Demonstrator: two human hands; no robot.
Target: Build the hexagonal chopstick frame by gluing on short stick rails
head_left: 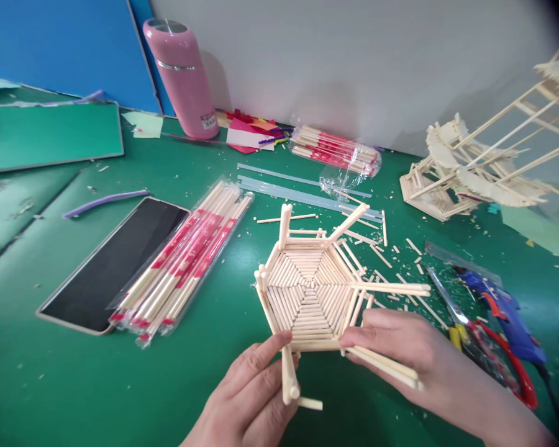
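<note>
Stick frame [310,282]: pale bare wood, matt, base ribbed by the rows. Chopstick packet [186,257]: clear plastic film, glossy, creased. Flask [182,84]: smooth pink, soft sheen, shiny metal-like band. Phone [105,267]: dark face, glass-like, glossy. Strips [302,196]: translucent, plastic-looking, smooth. Blade [448,297]: bright metal. Tabletop [74,379]: smooth green, slightly glossy; wall [377,56]: matt

Head-worn view, forward and downward, close

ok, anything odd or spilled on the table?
Yes: loose stick offcuts lie strewn across the green table, many between the hexagonal stick frame and the glue gun, untidy next to the bagged sticks on the left.
</note>
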